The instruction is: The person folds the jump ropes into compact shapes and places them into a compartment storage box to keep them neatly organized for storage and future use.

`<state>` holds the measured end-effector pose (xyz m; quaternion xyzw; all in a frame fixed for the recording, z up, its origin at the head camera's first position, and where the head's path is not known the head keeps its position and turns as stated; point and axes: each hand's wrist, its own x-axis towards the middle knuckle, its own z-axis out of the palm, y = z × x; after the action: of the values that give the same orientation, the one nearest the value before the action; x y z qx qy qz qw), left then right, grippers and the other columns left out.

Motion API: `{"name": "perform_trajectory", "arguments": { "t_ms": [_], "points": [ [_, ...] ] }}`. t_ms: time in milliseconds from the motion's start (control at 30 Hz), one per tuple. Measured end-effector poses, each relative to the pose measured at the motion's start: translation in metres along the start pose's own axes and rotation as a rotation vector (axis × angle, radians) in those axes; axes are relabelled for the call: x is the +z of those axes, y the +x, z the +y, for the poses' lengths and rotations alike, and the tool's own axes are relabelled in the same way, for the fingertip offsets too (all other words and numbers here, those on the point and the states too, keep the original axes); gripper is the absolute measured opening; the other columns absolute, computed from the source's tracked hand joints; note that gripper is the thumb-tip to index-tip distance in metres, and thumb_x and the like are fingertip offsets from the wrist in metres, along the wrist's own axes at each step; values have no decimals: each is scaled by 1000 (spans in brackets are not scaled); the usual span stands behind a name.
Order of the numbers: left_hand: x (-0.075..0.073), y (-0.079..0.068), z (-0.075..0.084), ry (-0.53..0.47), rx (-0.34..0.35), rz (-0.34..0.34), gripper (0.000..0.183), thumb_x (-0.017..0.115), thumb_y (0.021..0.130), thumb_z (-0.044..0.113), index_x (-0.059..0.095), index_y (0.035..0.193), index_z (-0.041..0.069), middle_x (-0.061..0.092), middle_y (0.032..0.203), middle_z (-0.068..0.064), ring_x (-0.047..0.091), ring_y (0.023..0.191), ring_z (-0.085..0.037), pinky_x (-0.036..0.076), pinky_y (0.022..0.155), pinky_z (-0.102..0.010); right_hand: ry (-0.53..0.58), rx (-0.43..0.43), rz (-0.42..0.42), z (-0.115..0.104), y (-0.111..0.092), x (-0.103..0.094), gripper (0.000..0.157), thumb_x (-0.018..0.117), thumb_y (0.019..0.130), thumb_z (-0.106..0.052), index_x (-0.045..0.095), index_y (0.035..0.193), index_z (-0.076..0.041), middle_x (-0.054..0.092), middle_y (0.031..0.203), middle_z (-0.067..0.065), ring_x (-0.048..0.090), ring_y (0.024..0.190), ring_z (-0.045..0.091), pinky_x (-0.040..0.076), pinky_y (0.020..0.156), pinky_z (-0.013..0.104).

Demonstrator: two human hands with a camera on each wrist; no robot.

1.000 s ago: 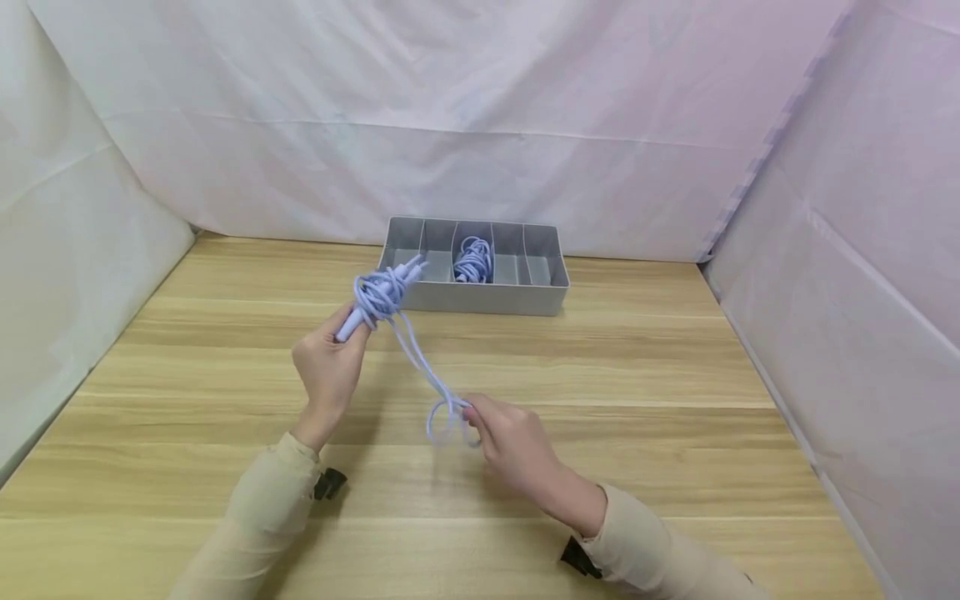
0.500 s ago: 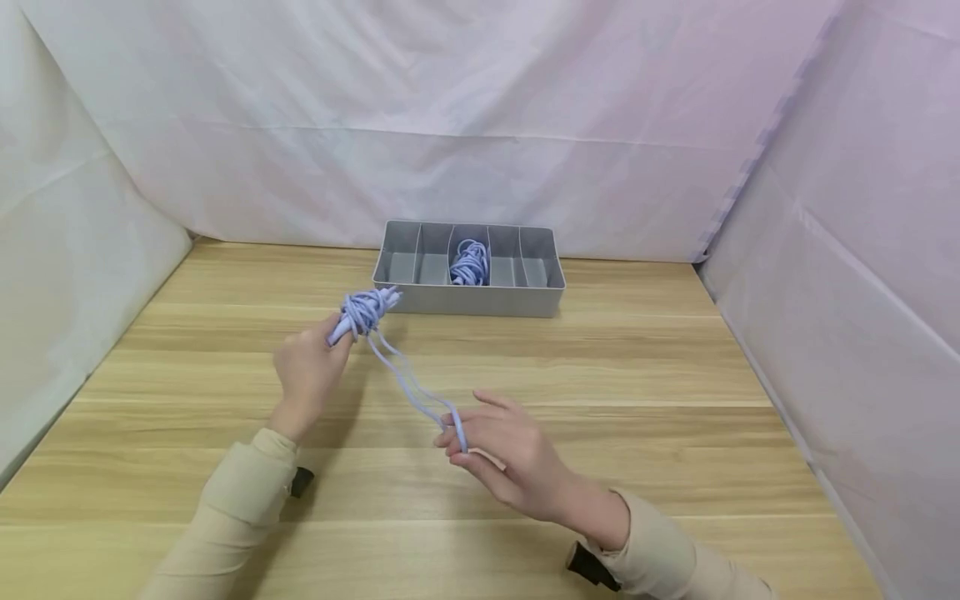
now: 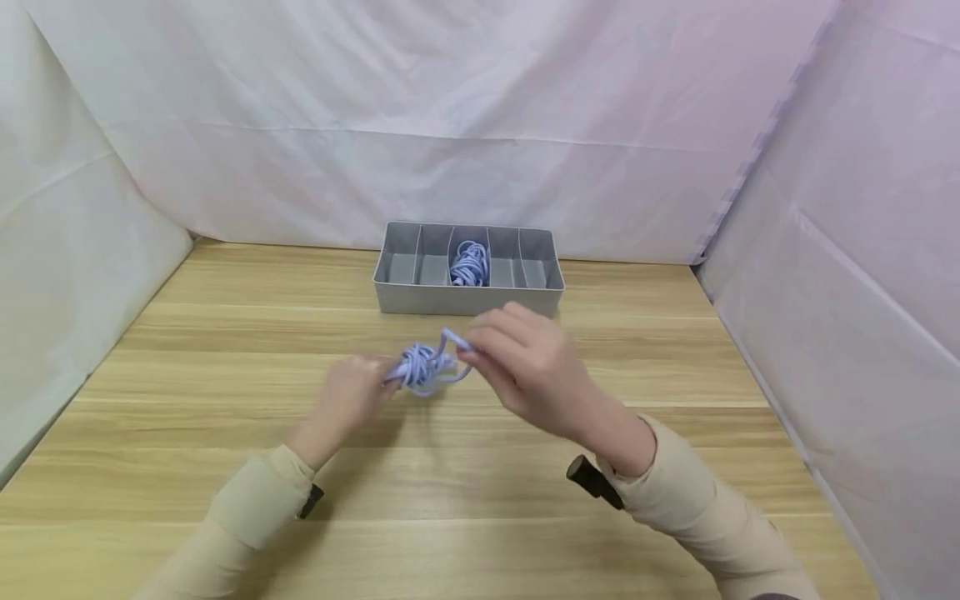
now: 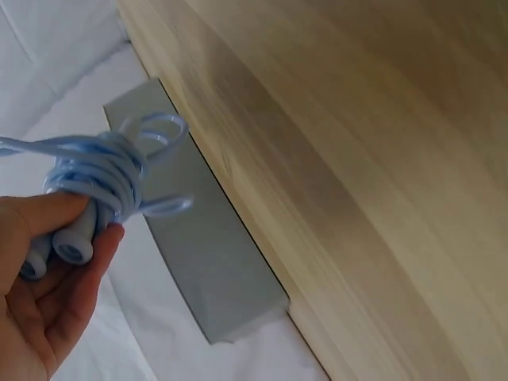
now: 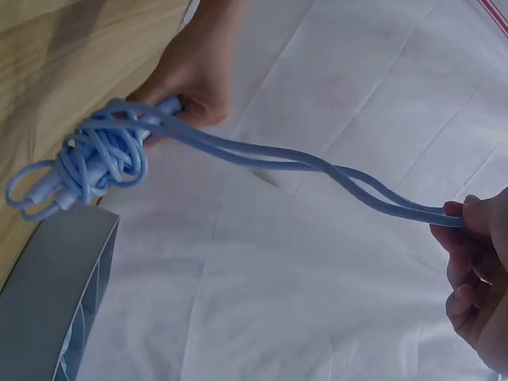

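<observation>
A light blue jump rope (image 3: pixel 420 367) is bundled, its cord wound several times round its two handles (image 5: pixel 91 171). My left hand (image 3: pixel 352 392) grips the handle ends, thumb on one side and fingers on the other, as the left wrist view shows on the handle (image 4: pixel 73 244). Between thumb and fingers, my right hand (image 3: pixel 532 362) pinches the free doubled end of the cord (image 5: pixel 317 163), which runs across from the bundle in the right wrist view. Both hands are above the table, in front of the grey box.
A grey divided box (image 3: pixel 468 300) stands at the back of the wooden table (image 3: pixel 480 500). Its middle compartment holds another bundled blue jump rope (image 3: pixel 470 265). White cloth (image 3: pixel 450 125) hangs behind the table and at both sides.
My left hand has brought the bundle right and nearer. My right hand loosened inside the loop, then rose toward the box and now pinches the cord end close to the bundle.
</observation>
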<state>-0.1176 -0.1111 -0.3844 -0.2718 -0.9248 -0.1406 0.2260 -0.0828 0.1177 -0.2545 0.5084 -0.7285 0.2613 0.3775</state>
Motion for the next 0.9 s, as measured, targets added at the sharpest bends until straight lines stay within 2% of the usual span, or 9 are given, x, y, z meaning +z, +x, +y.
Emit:
{"name": "perform_trajectory", "arguments": {
  "t_ms": [100,167,367,467,533,600,700,833,900],
  "points": [
    [1,-3,11,-49,108,-27,23,77,68,14,69,88,6,68,71,-6,59,51,-17,43,40,-24,30,28,68,15,6,2,17,56,89,-10,64,80,3,64,78,12,57,69,21,49,62,24],
    [1,-5,18,-100,179,-43,24,77,68,14,70,89,6,69,72,-6,61,54,-17,46,43,-23,40,58,115,26,7,4,13,58,86,-6,64,80,4,64,78,13,59,70,21,50,64,25],
    [-4,-14,43,-418,370,-84,28,75,68,12,70,95,4,70,79,-6,65,63,-11,51,58,-15,99,230,183,56,0,11,2,62,81,6,63,80,4,61,75,12,46,60,14,37,52,20],
    [-9,-17,54,-557,426,-67,26,74,69,12,70,94,5,70,79,-4,64,64,-7,49,61,-12,124,316,204,66,-9,15,4,60,82,7,63,81,4,58,72,11,42,58,12,33,50,18],
    [-13,-18,60,-624,431,-50,26,73,70,10,70,95,5,70,79,-3,62,64,-5,48,61,-11,142,376,221,72,-15,18,6,58,84,6,63,80,5,59,71,12,44,58,12,34,50,17],
    [-17,-20,63,-709,402,-48,25,73,70,10,70,95,4,70,78,-2,60,62,-3,47,58,-10,160,446,230,77,-21,21,9,56,85,5,63,80,5,60,72,13,45,58,12,36,50,17],
    [-23,-22,67,-978,317,-121,24,70,73,2,68,97,-1,70,80,-7,62,65,-5,50,57,-15,186,588,235,83,-32,27,13,55,87,1,63,79,6,62,72,15,48,58,11,40,51,15],
    [-33,-24,68,-1448,98,-212,30,60,79,-9,69,101,9,70,85,-2,61,68,-4,52,57,-22,240,776,249,88,-52,36,16,54,89,-3,65,82,6,64,74,17,49,56,11,40,51,13],
    [-37,-23,67,-1572,-12,-189,38,54,80,-10,70,99,19,70,85,4,59,70,-3,51,60,-22,247,822,253,89,-62,41,17,54,90,-5,65,84,6,63,73,17,48,54,11,39,49,13]
  ]
}}
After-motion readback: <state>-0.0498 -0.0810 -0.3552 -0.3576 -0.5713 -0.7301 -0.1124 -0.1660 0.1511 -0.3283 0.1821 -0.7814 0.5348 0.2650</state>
